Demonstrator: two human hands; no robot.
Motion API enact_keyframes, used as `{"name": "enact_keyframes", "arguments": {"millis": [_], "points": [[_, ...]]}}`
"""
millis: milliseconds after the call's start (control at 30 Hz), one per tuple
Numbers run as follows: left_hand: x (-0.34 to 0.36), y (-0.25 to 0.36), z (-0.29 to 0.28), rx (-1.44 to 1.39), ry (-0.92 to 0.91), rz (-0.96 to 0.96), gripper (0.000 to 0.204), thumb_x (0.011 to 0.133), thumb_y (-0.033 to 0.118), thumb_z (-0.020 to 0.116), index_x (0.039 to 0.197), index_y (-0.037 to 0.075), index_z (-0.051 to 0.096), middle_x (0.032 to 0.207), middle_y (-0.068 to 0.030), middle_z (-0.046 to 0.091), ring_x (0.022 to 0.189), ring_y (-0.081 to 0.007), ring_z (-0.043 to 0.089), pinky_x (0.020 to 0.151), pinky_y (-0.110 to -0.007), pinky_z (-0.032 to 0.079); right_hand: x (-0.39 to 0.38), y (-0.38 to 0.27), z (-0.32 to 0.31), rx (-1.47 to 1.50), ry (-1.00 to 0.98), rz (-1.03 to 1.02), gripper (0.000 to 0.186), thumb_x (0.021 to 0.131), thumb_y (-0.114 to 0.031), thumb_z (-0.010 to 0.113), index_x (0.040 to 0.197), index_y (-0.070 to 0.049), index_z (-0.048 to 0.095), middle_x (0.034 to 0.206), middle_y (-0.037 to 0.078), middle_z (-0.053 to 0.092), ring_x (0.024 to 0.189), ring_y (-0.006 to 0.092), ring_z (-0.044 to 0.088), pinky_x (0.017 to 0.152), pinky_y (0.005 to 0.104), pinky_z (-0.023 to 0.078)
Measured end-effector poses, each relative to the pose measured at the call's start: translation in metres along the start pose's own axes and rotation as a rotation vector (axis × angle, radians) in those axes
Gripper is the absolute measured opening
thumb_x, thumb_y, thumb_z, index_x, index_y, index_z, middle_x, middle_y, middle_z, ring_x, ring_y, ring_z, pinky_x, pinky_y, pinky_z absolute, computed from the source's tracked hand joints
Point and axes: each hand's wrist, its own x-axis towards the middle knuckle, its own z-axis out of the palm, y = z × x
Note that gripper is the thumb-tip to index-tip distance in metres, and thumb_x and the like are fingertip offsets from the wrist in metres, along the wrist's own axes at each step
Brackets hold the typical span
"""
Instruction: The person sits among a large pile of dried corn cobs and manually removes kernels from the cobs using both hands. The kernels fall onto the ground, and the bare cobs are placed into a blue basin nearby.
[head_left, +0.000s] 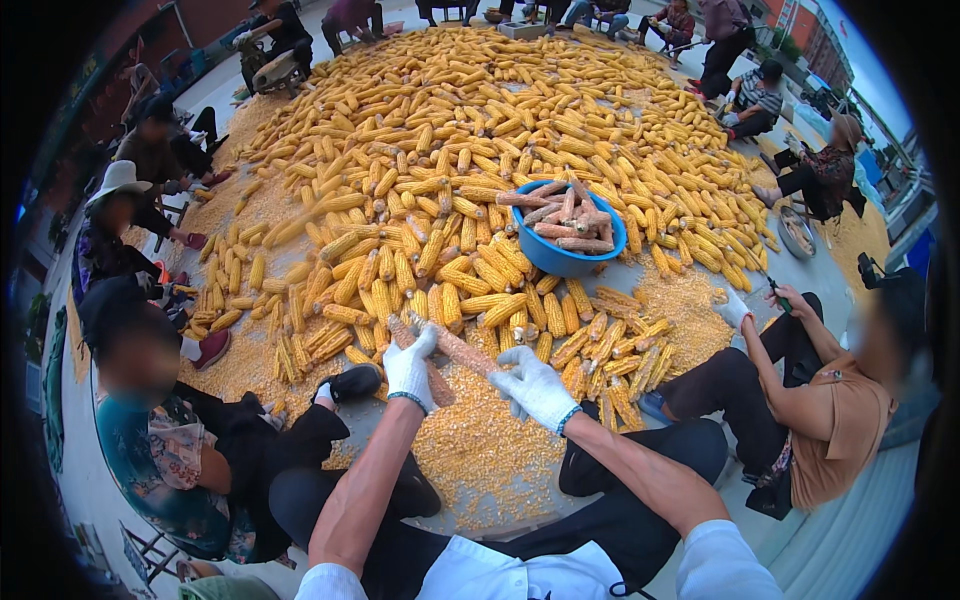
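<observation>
My left hand (408,368), in a white glove, is closed around pinkish stripped corn cobs (462,350), one angled right and another pointing down behind it. My right hand (530,385), also gloved, grips the right end of the angled cob. Below both hands lies a mound of loose yellow kernels (480,450) between my legs. Just beyond them spreads a large heap of yellow corn ears (430,150), with some partly stripped ears (615,360) near my right hand.
A blue basin (560,255) of bare cobs sits on the heap. People ring the pile: a person (150,420) close at my left, another (820,390) at my right holding a tool, others (130,220) farther round. A metal bowl (797,238) stands at right.
</observation>
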Motion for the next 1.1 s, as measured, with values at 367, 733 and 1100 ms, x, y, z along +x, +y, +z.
{"name": "enact_keyframes", "arguments": {"millis": [367,733,1100], "points": [[0.006,-0.009,-0.006,-0.008,-0.009,0.018,0.021,0.094,0.014,0.072,0.111,0.004,0.065,0.092,-0.0042,0.068,0.075,-0.0175,0.065,0.065,-0.033,0.053,-0.001,0.006,-0.001,-0.278,-0.1,-0.121,0.055,0.096,-0.044,0.063,0.128,0.001,0.058,0.081,0.019,0.069,0.065,0.0261,0.069,0.065,0.0406,0.053],[0.016,-0.041,-0.018,0.137,-0.077,-0.044,0.022,0.095,0.016,0.071,0.113,0.004,0.066,0.09,-0.0019,0.066,0.073,-0.0141,0.06,0.068,-0.031,0.05,0.003,0.018,0.003,-0.229,-0.228,-0.068,0.04,0.102,-0.042,0.052,0.101,-0.003,0.059,0.078,0.01,0.065,0.06,0.0189,0.065,0.057,0.0348,0.052],[-0.015,-0.007,0.007,0.0,-0.178,-0.194,0.041,0.099,0.02,0.066,0.133,0.001,0.053,0.124,-0.0166,0.065,0.101,-0.0259,0.069,0.082,-0.04,0.06,0.026,0.031,-0.042,0.469,0.052,0.099,0.036,0.106,-0.039,0.05,0.101,-0.005,0.06,0.065,-0.002,0.053,0.045,0.0095,0.05,0.04,0.0262,0.039]]}}
